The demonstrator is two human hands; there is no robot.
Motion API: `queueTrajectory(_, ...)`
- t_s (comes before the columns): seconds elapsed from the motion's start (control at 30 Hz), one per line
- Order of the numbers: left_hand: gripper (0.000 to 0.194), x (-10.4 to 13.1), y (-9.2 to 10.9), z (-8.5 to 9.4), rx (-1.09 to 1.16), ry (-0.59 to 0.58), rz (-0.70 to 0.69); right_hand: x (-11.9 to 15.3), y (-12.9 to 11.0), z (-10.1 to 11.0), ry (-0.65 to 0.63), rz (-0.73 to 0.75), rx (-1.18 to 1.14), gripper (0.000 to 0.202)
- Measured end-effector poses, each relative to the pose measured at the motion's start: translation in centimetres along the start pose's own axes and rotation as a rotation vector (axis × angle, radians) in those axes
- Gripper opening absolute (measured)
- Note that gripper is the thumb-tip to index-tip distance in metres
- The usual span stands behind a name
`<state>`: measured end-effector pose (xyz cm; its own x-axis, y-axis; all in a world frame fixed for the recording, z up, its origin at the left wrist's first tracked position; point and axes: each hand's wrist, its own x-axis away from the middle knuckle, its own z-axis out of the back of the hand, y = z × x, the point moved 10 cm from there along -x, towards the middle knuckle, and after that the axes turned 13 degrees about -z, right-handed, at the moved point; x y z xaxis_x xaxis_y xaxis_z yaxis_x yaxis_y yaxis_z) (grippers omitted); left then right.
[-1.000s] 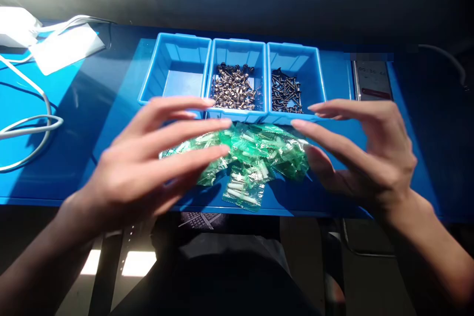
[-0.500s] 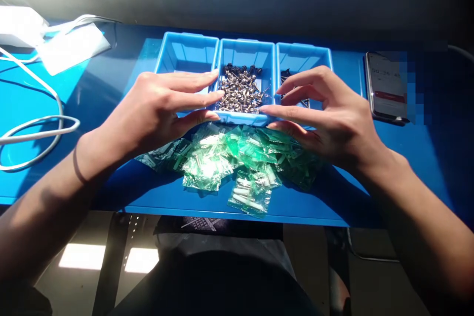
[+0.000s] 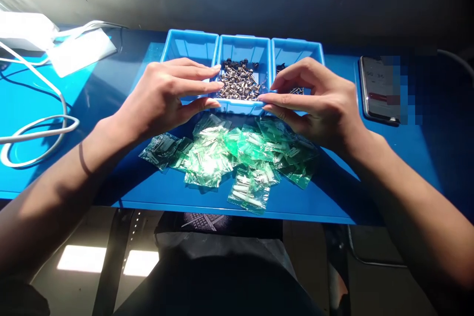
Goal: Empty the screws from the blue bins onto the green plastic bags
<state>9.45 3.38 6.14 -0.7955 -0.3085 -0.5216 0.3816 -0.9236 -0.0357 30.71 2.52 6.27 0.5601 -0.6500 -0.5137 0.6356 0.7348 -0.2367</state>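
Observation:
Three blue bins stand side by side on the blue table. The left bin (image 3: 188,44) looks empty, the middle bin (image 3: 242,48) holds silver screws (image 3: 239,84), and the right bin (image 3: 296,49) holds dark screws, mostly hidden. My left hand (image 3: 166,96) rests with its fingertips at the middle bin's front left rim. My right hand (image 3: 314,101) touches the same bin's front right rim with its fingers apart. Neither hand grips anything. A pile of small green plastic bags (image 3: 229,155) with white parts lies in front of the bins.
A phone (image 3: 377,89) lies on the table right of the bins. White cables (image 3: 37,126) and a white box (image 3: 22,29) sit at the left. The table's front edge (image 3: 222,210) runs just below the bags.
Both hands moved forward from above the bags to the front of the bins. Their fingertips now meet the middle bin's front rim. More of the bag pile shows.

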Motion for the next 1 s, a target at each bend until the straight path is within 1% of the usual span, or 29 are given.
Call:
queueTrajectory(0.07, 0.041, 0.1, 1.5, 0.4, 0.006, -0.038, -0.024, 0.3, -1.0, 0.6, -0.006, -0.028, 0.077, 0.023)
queueTrajectory(0.13, 0.047, 0.5, 3.5, 1.1, 0.032, -0.057, -0.035, 1.1, -2.8, 1.6, -0.009, -0.049, 0.152, 0.021)
queueTrajectory(0.17, 0.05, 0.8, 4.6, 1.6, 0.079, -0.043, -0.04, 1.6, -4.1, 2.2, -0.002, -0.035, 0.162, 0.02)
queueTrajectory(0.23, 0.057, 1.9, 6.6, 1.9, 0.146, -0.056, -0.043, 3.0, -7.7, 2.8, 0.004, 0.068, 0.098, 0.022)
queueTrajectory(0.27, 0.06, 2.5, 7.4, 1.5, 0.143, -0.096, -0.048, 3.8, -9.2, 2.6, -0.011, 0.109, 0.069, 0.034)
queueTrajectory(0.33, 0.064, 4.0, 8.8, 0.4, 0.117, -0.183, -0.077, 5.0, -10.8, 0.8, -0.105, 0.101, 0.082, 0.056)
queueTrajectory(0.37, 0.067, 4.7, 9.1, -0.2, 0.117, -0.214, -0.078, 5.6, -11.2, -0.2, -0.141, 0.098, 0.094, 0.059)
queueTrajectory(0.43, 0.071, 5.9, 9.4, -1.1, 0.147, -0.246, -0.051, 6.6, -11.2, -1.9, -0.2, 0.094, 0.118, 0.052)
queueTrajectory(0.5, 0.07, 6.4, 9.5, -1.5, 0.164, -0.25, -0.018, 7.2, -10.6, -2.7, -0.222, 0.107, 0.121, 0.049)
queueTrajectory(0.57, 0.07, 6.5, 9.9, -1.4, 0.164, -0.241, -0.003, 7.5, -9.7, -2.4, -0.194, 0.118, 0.116, 0.05)
queueTrajectory(0.63, 0.07, 6.1, 10.5, -1.2, 0.175, -0.224, 0.0, 7.5, -9.1, -1.3, -0.129, 0.124, 0.11, 0.05)
queueTrajectory(0.73, 0.07, 5.1, 11.0, -1.1, 0.19, -0.197, 0.012, 7.5, -9.0, 0.0, -0.04, 0.124, 0.118, 0.049)
queueTrajectory(0.87, 0.07, 4.3, 10.6, -1.8, 0.189, -0.246, 0.043, 7.4, -8.9, 0.9, 0.068, 0.052, 0.245, 0.049)
queueTrajectory(0.93, 0.068, 4.4, 9.9, -1.8, 0.18, -0.257, 0.063, 7.5, -8.2, 0.8, 0.056, -0.009, 0.267, 0.049)
queueTrajectory(1.0, 0.065, 4.9, 9.1, -1.4, 0.168, -0.249, 0.086, 7.7, -7.5, 0.3, -0.014, -0.047, 0.234, 0.048)
